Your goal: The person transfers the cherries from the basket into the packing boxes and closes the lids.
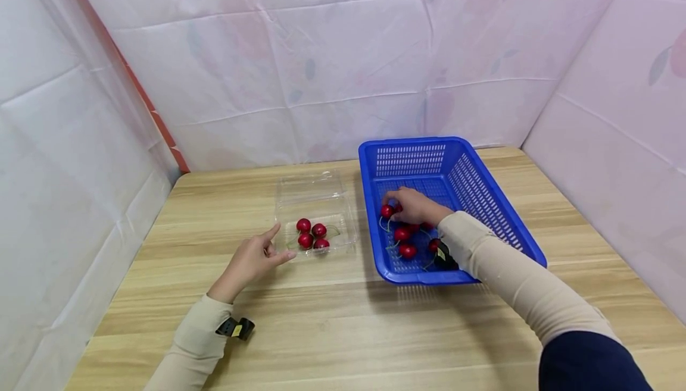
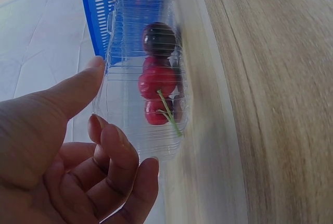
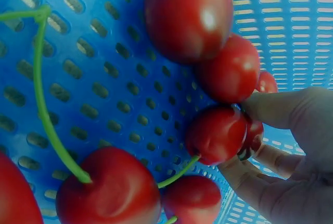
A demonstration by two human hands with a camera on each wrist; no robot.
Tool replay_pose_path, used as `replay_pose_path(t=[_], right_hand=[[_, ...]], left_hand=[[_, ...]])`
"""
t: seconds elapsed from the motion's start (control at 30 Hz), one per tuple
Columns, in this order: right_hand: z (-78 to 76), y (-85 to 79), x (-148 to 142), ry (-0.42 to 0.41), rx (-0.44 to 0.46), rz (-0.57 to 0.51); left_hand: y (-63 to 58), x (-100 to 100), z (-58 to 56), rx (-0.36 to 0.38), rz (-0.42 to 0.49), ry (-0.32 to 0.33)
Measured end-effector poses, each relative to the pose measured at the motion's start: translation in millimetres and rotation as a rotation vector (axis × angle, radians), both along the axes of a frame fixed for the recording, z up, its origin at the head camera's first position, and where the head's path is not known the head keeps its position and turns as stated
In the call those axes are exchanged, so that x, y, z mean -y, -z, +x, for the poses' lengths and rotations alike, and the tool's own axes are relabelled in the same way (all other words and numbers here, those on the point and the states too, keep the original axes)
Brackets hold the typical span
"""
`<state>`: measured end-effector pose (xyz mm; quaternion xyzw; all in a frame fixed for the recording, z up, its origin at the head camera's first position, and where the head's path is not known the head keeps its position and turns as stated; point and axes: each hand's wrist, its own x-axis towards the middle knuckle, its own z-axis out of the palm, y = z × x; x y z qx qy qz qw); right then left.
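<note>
The left hand point(image 1: 254, 255) is resting loosely spread and released, thumb and fingers apart, at the left edge of the clear box point(image 1: 340, 215). The box is lying open on the table point(image 1: 321, 319), its lid point(image 1: 311, 187) extending away from the person, and is holding four glossy red cherries point(image 1: 305, 240). Farther right, the right hand point(image 1: 415, 203) is pinching a shiny red cherry point(image 3: 216, 133) inside the blue basket point(image 1: 412, 142), whose long axis is running away from the person. In the right wrist view, that cherry's green stem point(image 3: 179, 173) is pointing to the lower left.

Wooden table point(image 1: 321, 331); pale patterned sheet point(image 1: 343, 69) behind; red strip point(image 1: 163, 129).
</note>
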<state>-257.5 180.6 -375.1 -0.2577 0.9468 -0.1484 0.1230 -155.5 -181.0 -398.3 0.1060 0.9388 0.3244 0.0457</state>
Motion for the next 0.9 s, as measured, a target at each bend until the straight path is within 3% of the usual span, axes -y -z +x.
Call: replay_pose_path(t=[0.63, 0.9], right_hand=[[-2.2, -2.4, 2.2, 0.029, 0.083, -0.014], [-1.6, -4.6, 2.1, 0.006, 0.095, -0.003]], left_hand=[[-1.2, -0.9, 1.1, 0.002, 0.008, 0.001], [0.3, 0.0, 0.2, 0.0, 0.005, 0.0]])
